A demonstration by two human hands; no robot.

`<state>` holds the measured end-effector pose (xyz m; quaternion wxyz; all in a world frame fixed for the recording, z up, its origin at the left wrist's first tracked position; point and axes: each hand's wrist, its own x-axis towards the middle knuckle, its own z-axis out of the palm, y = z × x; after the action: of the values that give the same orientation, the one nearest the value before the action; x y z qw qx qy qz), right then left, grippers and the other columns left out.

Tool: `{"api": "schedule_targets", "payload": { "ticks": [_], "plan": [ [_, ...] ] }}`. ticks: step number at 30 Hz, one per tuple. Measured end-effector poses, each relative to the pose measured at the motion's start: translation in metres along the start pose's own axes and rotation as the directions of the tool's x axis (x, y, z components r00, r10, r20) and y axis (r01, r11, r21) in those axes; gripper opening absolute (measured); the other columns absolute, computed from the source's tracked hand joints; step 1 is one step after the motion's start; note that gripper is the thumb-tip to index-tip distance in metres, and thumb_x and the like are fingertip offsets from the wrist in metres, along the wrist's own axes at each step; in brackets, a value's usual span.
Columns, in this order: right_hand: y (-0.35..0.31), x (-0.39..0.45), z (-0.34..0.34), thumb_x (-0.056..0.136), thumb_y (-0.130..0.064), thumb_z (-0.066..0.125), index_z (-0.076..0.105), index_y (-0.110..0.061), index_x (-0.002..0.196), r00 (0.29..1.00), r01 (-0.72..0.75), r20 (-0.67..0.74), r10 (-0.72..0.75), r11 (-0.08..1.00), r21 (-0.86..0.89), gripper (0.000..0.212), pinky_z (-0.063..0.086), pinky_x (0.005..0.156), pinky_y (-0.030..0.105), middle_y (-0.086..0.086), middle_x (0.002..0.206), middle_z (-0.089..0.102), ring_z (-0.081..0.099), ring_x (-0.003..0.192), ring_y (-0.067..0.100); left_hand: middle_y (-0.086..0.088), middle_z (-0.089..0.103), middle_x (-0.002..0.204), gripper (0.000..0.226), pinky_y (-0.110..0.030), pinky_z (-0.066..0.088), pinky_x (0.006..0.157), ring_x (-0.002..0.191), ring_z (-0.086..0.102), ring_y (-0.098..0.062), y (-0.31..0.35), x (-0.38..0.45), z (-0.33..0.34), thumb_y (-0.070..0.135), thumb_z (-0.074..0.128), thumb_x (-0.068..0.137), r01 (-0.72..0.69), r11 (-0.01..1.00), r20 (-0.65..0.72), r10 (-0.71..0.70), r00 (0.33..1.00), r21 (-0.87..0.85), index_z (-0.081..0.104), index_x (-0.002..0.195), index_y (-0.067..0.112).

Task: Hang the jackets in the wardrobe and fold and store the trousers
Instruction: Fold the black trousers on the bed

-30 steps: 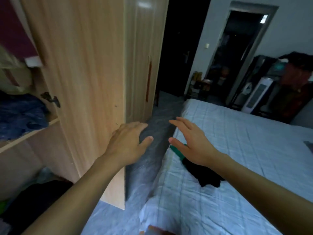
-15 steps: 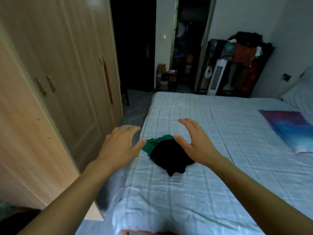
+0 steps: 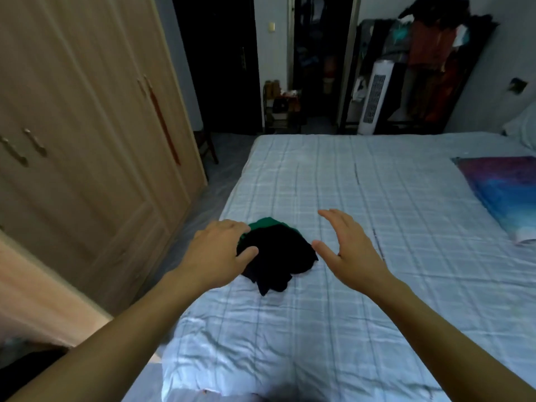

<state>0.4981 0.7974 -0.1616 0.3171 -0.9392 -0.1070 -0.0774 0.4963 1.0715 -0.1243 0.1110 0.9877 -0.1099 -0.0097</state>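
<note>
A crumpled black garment (image 3: pixel 280 256) lies on the bed (image 3: pixel 362 204), with a green garment (image 3: pixel 265 223) showing under its far edge. My left hand (image 3: pixel 220 252) hovers over the pile's left side, fingers spread, thumb just above the black cloth. My right hand (image 3: pixel 346 248) is held open to the right of the pile, a short gap away. Neither hand holds anything. The wooden wardrobe (image 3: pixel 87 126) stands on the left, its nearest door (image 3: pixel 32 288) swung open towards me.
A narrow strip of floor (image 3: pixel 203 204) runs between wardrobe and bed. A blue-purple folded cloth (image 3: pixel 504 192) lies on the bed's right side. Beyond the bed stand a small shelf (image 3: pixel 280 108), a white fan heater (image 3: pixel 374 103) and a rack of hanging clothes (image 3: pixel 435 62).
My view has swung from the open wardrobe to the bed. Both hands have moved forward and down to the dark pile, the left one now over its edge.
</note>
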Motion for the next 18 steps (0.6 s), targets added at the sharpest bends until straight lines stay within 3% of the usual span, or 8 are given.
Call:
{"api": "schedule_targets", "payload": {
  "ticks": [3,8,15,18],
  "plan": [
    [0.020,0.011,0.010,0.088,-0.055,0.047,0.033,-0.025,0.151,0.999,-0.047,0.015,0.047,0.999,0.010,0.071,0.030,0.116,0.048,0.003,0.156,0.034,0.030,0.145,0.021,0.010,0.061,0.120,0.072,-0.044,0.048,0.091,0.109,0.056,-0.020,-0.014,0.032,0.012,0.076,0.028,0.078,-0.020,1.000,0.025,0.020,0.999,0.005,0.057,0.126,0.031],
    [0.041,0.043,0.034,0.093,-0.048,0.056,0.033,-0.025,0.150,0.994,-0.094,0.049,0.095,0.995,-0.017,0.066,0.032,0.115,0.049,0.001,0.155,0.035,0.033,0.143,0.021,0.004,0.057,0.135,0.071,-0.042,0.044,0.100,0.122,0.051,-0.022,-0.040,0.080,0.035,0.066,0.041,0.078,-0.066,0.998,0.106,0.064,0.992,0.015,0.053,0.136,0.027],
    [0.037,0.112,0.086,0.095,-0.041,0.058,0.034,-0.025,0.150,0.980,-0.137,0.122,0.154,0.981,-0.137,0.062,0.033,0.112,0.041,0.000,0.153,0.037,0.036,0.139,0.022,0.001,0.057,0.136,0.077,-0.043,0.043,0.103,0.123,0.051,-0.022,-0.091,0.158,0.080,0.068,0.038,0.077,-0.098,0.991,0.204,0.116,0.972,-0.093,0.053,0.137,0.023],
    [0.040,0.140,0.105,0.094,-0.038,0.060,0.037,-0.023,0.147,0.975,-0.127,0.162,0.155,0.978,-0.168,0.060,0.035,0.106,0.039,0.000,0.147,0.042,0.041,0.133,0.023,0.002,0.054,0.139,0.065,-0.041,0.041,0.105,0.126,0.048,-0.022,-0.113,0.172,0.099,0.060,0.047,0.085,-0.071,0.987,0.235,0.104,0.966,-0.146,0.052,0.137,0.022]
  ]
}}
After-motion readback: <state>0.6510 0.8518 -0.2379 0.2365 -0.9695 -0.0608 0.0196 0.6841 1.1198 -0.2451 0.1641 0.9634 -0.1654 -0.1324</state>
